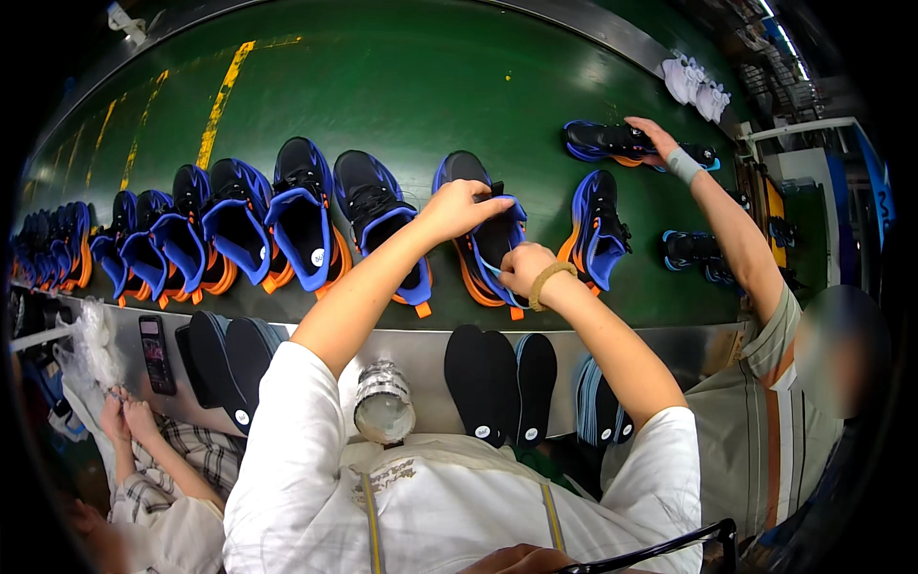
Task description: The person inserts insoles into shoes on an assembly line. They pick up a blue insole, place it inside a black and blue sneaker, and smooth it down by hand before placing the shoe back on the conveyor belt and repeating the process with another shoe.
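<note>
A black sneaker with blue trim and an orange sole (483, 239) lies on the green conveyor belt (402, 86) right in front of me. My left hand (459, 206) grips its tongue and collar at the top. My right hand (524, 268), with a beaded bracelet on the wrist, is closed on the lower blue edge of the same shoe. Black insoles (497, 383) lie on the metal ledge (421, 349) just below my arms.
Several matching sneakers (239, 230) line the belt to the left, and another one (598, 230) sits to the right. A person on the right reaches a hand (655, 139) to a far sneaker (612, 143). Another person's hands (124, 416) are at lower left. A phone (156, 354) and a jar (384, 407) rest on the ledge.
</note>
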Demonstrator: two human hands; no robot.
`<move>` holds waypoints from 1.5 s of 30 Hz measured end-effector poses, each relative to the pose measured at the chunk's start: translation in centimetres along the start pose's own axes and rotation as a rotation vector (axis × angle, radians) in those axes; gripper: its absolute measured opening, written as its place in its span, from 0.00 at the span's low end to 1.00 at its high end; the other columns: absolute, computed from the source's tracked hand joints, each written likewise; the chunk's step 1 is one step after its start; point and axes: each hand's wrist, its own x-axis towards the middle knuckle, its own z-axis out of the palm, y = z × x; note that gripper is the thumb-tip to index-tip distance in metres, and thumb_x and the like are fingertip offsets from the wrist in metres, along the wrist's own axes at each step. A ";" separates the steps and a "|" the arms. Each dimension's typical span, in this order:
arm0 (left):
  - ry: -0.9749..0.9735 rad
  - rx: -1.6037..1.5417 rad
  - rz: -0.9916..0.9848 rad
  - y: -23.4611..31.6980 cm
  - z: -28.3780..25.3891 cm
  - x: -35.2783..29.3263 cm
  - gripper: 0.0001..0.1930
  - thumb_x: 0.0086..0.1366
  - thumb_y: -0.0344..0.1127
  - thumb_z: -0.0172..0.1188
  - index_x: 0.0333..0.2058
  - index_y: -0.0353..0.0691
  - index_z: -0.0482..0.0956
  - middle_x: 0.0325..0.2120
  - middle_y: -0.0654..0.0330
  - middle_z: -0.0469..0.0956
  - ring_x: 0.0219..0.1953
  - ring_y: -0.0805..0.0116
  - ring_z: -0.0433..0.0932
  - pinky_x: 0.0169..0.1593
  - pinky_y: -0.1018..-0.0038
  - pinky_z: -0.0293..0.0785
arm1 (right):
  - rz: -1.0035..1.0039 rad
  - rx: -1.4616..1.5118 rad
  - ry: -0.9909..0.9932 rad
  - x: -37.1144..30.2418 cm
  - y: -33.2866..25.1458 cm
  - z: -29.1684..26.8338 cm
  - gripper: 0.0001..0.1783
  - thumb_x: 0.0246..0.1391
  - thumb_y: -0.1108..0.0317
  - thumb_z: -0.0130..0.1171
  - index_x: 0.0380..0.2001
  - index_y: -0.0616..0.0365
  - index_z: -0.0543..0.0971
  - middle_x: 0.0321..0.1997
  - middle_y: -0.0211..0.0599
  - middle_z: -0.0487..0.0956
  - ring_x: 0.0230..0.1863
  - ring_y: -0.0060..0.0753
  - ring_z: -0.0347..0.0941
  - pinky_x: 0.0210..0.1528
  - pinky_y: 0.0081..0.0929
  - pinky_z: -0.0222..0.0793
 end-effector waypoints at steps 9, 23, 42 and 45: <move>-0.081 0.104 -0.017 -1.1 0.1 0.6 0.24 0.53 0.50 0.54 0.16 0.30 0.69 0.09 0.57 0.63 0.15 0.75 0.60 0.19 0.74 0.60 | 0.002 -0.280 0.044 3.8 -0.3 4.0 0.13 0.44 0.67 0.42 0.29 0.55 0.77 0.42 0.45 0.67 0.42 0.42 0.64 0.46 0.32 0.62; 0.046 0.008 -0.097 -1.8 0.6 1.1 0.22 0.50 0.49 0.55 0.30 0.32 0.69 0.18 0.52 0.72 0.23 0.62 0.72 0.27 0.71 0.67 | -0.123 -0.673 -0.358 6.4 -0.6 3.8 0.17 0.52 0.61 0.38 0.40 0.53 0.71 0.42 0.34 0.70 0.47 0.32 0.62 0.51 0.30 0.55; -0.037 0.880 0.507 -1.9 1.6 -0.6 0.10 0.47 0.34 0.54 0.28 0.39 0.65 0.23 0.59 0.68 0.25 0.63 0.72 0.28 0.72 0.67 | -0.199 0.237 0.810 -5.3 1.5 8.5 0.07 0.37 0.71 0.58 0.23 0.60 0.73 0.40 0.44 0.68 0.40 0.46 0.64 0.45 0.38 0.58; -0.050 1.016 0.651 -0.2 1.4 -3.2 0.08 0.48 0.32 0.48 0.30 0.41 0.68 0.23 0.63 0.67 0.22 0.68 0.70 0.26 0.75 0.63 | -0.118 0.379 0.841 -7.2 1.1 11.6 0.07 0.38 0.73 0.59 0.25 0.62 0.74 0.44 0.45 0.65 0.42 0.44 0.64 0.44 0.31 0.60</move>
